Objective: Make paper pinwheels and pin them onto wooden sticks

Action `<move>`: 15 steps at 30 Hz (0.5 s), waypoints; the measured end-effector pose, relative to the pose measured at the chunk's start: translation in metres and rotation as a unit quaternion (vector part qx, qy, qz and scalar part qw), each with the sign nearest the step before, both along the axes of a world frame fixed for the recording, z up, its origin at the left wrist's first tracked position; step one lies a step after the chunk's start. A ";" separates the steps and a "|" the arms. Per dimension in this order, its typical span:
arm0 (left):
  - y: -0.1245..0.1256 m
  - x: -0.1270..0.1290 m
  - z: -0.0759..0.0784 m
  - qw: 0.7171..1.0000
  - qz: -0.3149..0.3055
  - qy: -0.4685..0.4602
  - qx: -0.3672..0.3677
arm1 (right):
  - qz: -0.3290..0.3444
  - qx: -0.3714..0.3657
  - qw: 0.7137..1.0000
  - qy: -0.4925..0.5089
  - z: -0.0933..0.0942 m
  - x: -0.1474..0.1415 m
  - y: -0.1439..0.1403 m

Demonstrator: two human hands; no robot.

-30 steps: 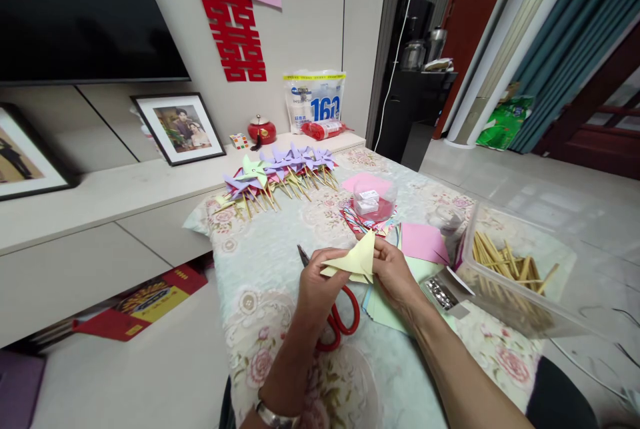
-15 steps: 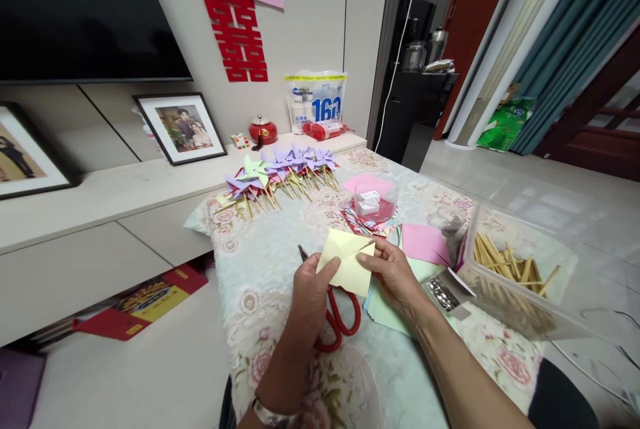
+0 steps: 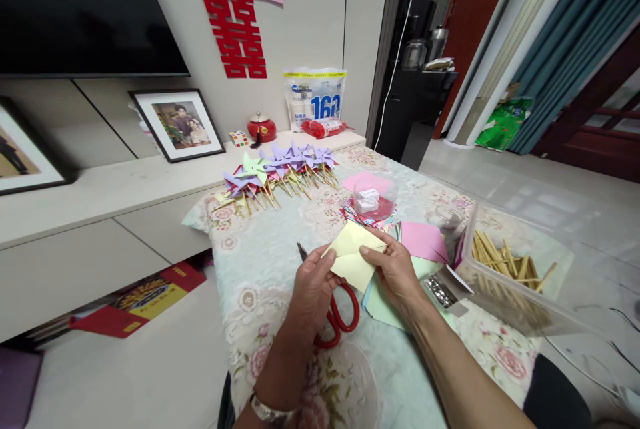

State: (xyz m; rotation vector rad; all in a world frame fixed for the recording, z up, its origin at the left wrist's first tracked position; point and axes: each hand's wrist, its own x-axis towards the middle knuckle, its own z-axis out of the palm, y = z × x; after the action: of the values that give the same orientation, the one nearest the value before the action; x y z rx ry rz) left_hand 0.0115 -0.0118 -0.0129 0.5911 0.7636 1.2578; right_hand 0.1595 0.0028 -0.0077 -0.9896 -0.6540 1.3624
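Between both hands is a square of pale yellow paper (image 3: 354, 262), turned so that one corner points toward me, with slits running in from its corners. My left hand (image 3: 313, 286) pinches its left corner, thumb on top. On the opposite side my right hand (image 3: 395, 269) grips the right corner, its thumb pressed on the paper near the middle. Beneath my left hand lie scissors with red handles (image 3: 345, 309), their dark blade tip showing past the fingers. A stack of pale green paper (image 3: 385, 306) rests under my right wrist.
Finished paper pinwheels (image 3: 280, 169) on sticks lie at the table's far left. A round clear tub (image 3: 387, 199) stands behind my hands. To the right are pink paper (image 3: 424, 241), a small box of metal fasteners (image 3: 443, 290) and a plastic bin (image 3: 467, 249) of wooden sticks.
The yellow paper has been turned from lying nearly square-on to a diamond position. My left hand has shifted its hold to the left corner; the scissors stay in place.
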 end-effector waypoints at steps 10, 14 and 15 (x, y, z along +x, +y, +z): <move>-0.004 0.008 0.002 0.999 -0.040 0.000 0.009 | -0.014 0.006 1.000 0.024 0.001 -0.008 -0.003; -0.005 0.013 0.004 1.000 -0.025 0.010 0.009 | 0.002 0.001 1.000 0.031 0.001 -0.013 -0.006; -0.005 0.013 0.004 1.000 -0.019 0.012 0.008 | 0.006 0.000 0.999 0.031 0.000 -0.013 -0.006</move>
State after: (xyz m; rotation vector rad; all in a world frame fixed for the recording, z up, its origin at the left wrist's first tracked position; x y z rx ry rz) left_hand 0.0248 -0.0167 -0.0086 0.6322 0.7598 1.2247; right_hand 0.1461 -0.0036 -0.0074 -0.9404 -0.6132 1.3974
